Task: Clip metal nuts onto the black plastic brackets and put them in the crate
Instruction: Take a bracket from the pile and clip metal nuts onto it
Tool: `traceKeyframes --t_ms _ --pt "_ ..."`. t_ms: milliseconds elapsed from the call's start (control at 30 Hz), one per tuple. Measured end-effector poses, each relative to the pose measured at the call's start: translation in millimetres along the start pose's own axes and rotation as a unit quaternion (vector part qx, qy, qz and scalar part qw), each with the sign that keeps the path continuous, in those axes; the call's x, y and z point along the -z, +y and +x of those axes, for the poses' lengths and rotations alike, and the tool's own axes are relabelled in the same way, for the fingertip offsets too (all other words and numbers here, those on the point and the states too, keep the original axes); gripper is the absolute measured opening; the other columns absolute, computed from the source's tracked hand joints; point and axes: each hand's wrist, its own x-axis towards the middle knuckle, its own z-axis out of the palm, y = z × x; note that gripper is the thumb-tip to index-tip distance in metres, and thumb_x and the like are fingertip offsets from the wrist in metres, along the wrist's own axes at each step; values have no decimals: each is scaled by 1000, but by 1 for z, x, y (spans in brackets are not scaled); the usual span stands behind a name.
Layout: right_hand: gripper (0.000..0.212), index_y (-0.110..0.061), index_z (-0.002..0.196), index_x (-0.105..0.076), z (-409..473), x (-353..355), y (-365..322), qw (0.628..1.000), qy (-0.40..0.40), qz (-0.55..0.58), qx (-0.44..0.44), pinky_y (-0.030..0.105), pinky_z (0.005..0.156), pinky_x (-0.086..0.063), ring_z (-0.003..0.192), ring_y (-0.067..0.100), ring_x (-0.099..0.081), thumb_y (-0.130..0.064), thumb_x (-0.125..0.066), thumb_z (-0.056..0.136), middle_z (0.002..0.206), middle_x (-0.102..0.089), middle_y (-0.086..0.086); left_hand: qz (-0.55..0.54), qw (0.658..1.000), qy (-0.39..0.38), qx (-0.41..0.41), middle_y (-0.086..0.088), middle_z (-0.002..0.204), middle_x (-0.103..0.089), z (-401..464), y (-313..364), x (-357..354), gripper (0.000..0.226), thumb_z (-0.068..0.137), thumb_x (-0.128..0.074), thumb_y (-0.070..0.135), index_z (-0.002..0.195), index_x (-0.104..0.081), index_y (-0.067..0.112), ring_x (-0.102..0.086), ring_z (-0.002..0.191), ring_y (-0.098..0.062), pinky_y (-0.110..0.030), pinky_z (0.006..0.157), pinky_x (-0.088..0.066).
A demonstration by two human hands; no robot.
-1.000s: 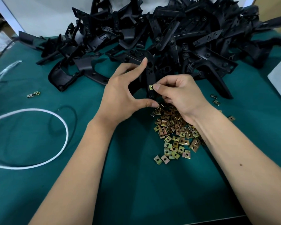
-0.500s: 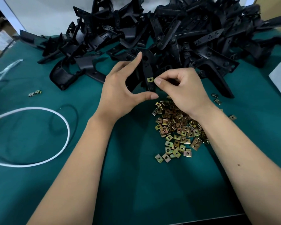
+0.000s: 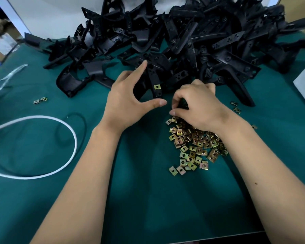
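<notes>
A black plastic bracket point(image 3: 152, 80), one clip nut point(image 3: 157, 87) already fitted, is held upright by the left hand point(image 3: 128, 99) grip. Loose nuts point(image 3: 195, 145) on the desk point(image 3: 148, 199) are being picked at by the right hand point(image 3: 199, 104); whether one is pinched cannot be told. Several could be lifted together, or the bracket could twist.

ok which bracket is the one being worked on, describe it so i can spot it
In front of the big heap of black brackets, find the left hand. The bracket it grips is the only one with a brass-coloured nut already clipped on its strip.
</notes>
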Motion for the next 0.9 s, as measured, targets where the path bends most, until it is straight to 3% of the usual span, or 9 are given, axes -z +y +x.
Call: traceKeyframes --t_ms 100,167,233,333,400,533,700,900 --pt "7 -23 95 -68 0 -2 4 994 43 101 1 40 98 -43 91 12 -58 -27 -75 93 87 -64 -15 0 1000 -10 -12 14 129 -52 0 2 0 111 63 -77 78 157 -37 36 -47 124 -1 -8 100 -34" --pt "12 -18 107 -73 1 -2 6 985 67 161 -3 22 86 -49 79 3 -59 -19 -72 96 87 -67 -15 1 1000 -13 -14 13 129 -52 0 3 0 111 63 -76 79 157 -38 36 -48 124 -2 -11 101 -36" --pt "15 -15 110 -77 2 -3 7 978 95 188 -4 7 79 -44 81 -1 -61 -16 -68 98 93 -72 -12 -7 1000 -16 -13 13 130 -53 0 3 0 110 64 -78 77 157 -38 36 -48 125 0 -13 102 -37" --pt "9 -16 98 -81 5 -5 6 949 143 281 -25 13 78 -51 83 0 -68 -14 -73 94 88 -75 -12 -25 999 -38 -19 13 132 -54 -1 4 1 108 63 -81 73 157 -38 39 -46 127 5 -9 102 -36" --pt "6 -15 94 -81 5 -8 6 913 165 370 -58 23 73 -58 77 7 -72 -13 -77 91 81 -77 -5 -31 997 -56 -32 14 134 -54 -1 6 1 108 62 -84 70 156 -39 40 -46 129 5 -8 102 -35" --pt "7 -5 96 -77 3 -11 0 833 156 520 -109 26 66 -59 69 16 -72 -2 -75 90 77 -77 8 -38 995 -76 -53 13 136 -55 -1 11 1 110 61 -90 62 155 -43 33 -48 131 1 -13 106 -37" --pt "9 0 99 -74 3 -9 -3 757 135 618 -161 30 73 -62 75 18 -73 3 -71 92 82 -75 9 -34 994 -80 -68 9 137 -56 -1 14 2 111 58 -94 56 153 -47 26 -50 131 -3 -17 109 -38" --pt "13 -2 102 -77 5 -10 -6 707 145 664 -197 23 68 -56 72 13 -62 1 -74 90 89 -75 11 -27 992 -84 -87 8 136 -57 -2 16 1 111 56 -91 63 152 -50 25 -51 130 -3 -21 112 -39"
